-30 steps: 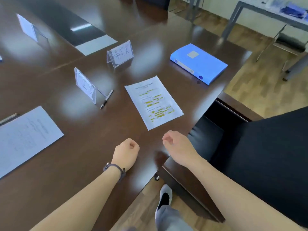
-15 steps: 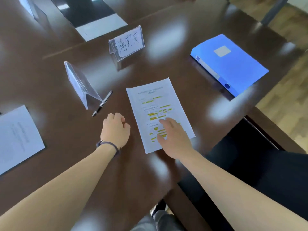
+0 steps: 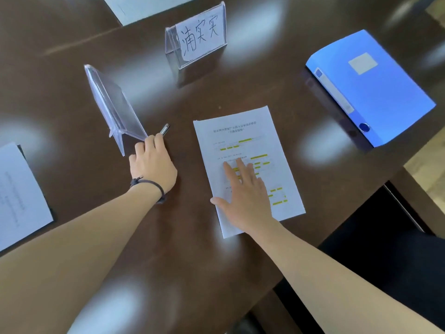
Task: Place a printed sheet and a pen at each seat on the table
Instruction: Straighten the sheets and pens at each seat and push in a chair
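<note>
Pressing flat, spread right hand (image 3: pixel 245 201) now on the printed sheet (image 3: pixel 248 165), counter (image 3: pixel 277 88) centre. Left hand (image 3: pixel 151 162) has reached the pen (image 3: pixel 165 129) at 10 o'clock of it, fingers (image 3: pixel 159 141) curled over; this seat's pairing nearly done.

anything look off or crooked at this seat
Slightly. The sheet lies skewed, not square to the table edge, under the flat right hand. The pen lies diagonally under the left hand, beside the clear stand. Nothing is spilled or damaged.
</note>
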